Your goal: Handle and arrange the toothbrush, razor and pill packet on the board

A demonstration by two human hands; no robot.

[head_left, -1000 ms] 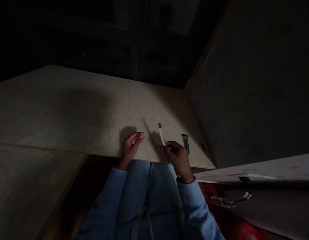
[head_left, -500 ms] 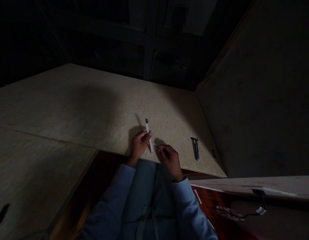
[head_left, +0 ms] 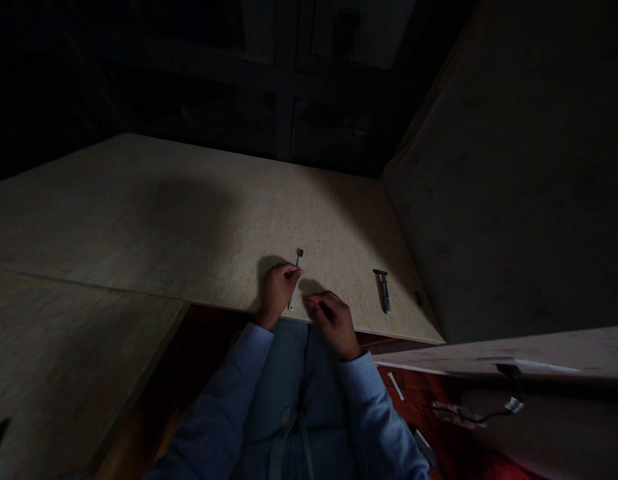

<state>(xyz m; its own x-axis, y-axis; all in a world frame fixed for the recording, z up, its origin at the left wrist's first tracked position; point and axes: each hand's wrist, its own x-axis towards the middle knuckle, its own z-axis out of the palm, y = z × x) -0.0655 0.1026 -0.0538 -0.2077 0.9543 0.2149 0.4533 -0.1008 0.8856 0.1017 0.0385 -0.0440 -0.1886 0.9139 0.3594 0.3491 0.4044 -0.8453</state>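
Note:
A white toothbrush [head_left: 291, 302] with a dark-bristled head is held near the front edge of the table. My left hand [head_left: 277, 293] pinches it around the middle between thumb and fingers, hiding part of the handle. The head points away from me, its bristles turned to the right. Just right of the handle's lower end is my right hand [head_left: 339, 325], fingers curled and tips together, apart from the toothbrush. Whether those fingertips hold anything is too dark to make out. A dark razor [head_left: 385, 293] lies on the table to the right of that hand.
The pale table [head_left: 209, 220] meets a dark upright panel [head_left: 513, 200] on the right. A small dark object [head_left: 419, 298] lies by that panel. On the floor are a white strip [head_left: 396, 386] and a black cable [head_left: 493, 415]. A gap separates the near-left table section.
My left hand has rotated the toothbrush, so its head now shows from the side and tilts more to the right. My right hand stays curled close by.

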